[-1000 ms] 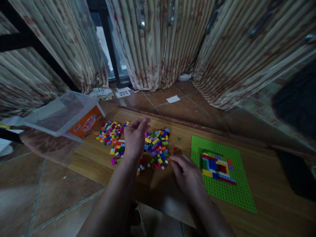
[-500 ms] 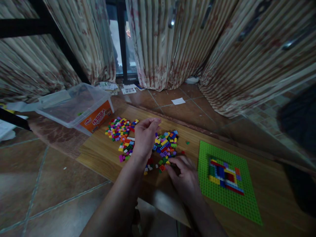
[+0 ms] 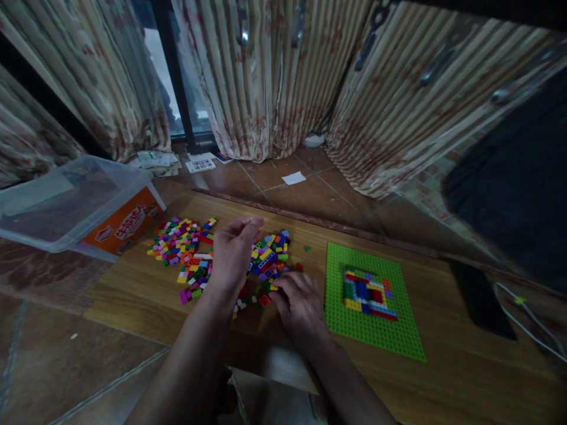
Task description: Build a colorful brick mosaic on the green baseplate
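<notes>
Left hand [image 3: 233,255] loosely cupped, empty, over bricks [image 3: 186,248]. Right hand [image 3: 297,302] curled at pile edge; grip unclear. Baseplate [image 3: 398,330] beside.

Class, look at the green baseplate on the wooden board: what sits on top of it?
On the green baseplate sits a low, flat patch of joined bricks in red, blue, yellow, green and white. The studs beneath that patch are covered, so any lower layers cannot be seen.

Multicoloured bricks [image 3: 186,248], green baseplate [image 3: 398,330], striped curtains [image 3: 266,77]

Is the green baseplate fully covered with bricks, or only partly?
Partly. Bricks fill only a patch near the middle of the green baseplate; its wide border shows bare studs.
</notes>
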A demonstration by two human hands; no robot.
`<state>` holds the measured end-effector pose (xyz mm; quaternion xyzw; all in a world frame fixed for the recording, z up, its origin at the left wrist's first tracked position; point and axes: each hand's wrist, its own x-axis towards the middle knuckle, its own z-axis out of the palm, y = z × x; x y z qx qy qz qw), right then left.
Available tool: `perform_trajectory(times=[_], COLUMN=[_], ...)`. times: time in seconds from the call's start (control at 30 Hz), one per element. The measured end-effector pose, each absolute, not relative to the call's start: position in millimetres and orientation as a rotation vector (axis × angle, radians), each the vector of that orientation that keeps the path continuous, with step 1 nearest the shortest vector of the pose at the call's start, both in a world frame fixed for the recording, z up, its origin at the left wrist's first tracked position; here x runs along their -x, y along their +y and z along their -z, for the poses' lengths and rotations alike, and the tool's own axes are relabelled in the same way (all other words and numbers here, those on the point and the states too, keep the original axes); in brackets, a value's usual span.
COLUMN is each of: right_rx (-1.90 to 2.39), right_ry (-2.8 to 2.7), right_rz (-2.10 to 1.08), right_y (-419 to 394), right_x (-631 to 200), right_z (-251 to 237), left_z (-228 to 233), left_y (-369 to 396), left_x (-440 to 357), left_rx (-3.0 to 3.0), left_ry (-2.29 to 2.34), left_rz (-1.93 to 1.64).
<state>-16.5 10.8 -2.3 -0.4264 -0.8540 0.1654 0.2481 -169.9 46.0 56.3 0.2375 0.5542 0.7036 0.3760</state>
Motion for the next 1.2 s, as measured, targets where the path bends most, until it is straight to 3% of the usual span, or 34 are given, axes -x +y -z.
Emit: perform_trajectory(times=[0.37,0.67,1.0,1.2], right_rx=[1.147,1.521,1.502,1.493], right_ry=[-2.123,-1.609,-1.928,-1.959], right_rz=[-0.529,-0.562,-0.5,-0.485], right_y=[15,41,49,47], right_x=[10,-110,-152,-157], right_z=[-8,-33,-20,-19], left_z=[-59,-54,-27,-17], left_y=[46,39,17,18], left_x=[165,124,50,41], left_rx=[-0.694,-1.068,-1.8,-1.954], left_ry=[1.503,1.485,1.392,1.431], left_rz=[-1.716,-1.41,-0.878,-0.779])
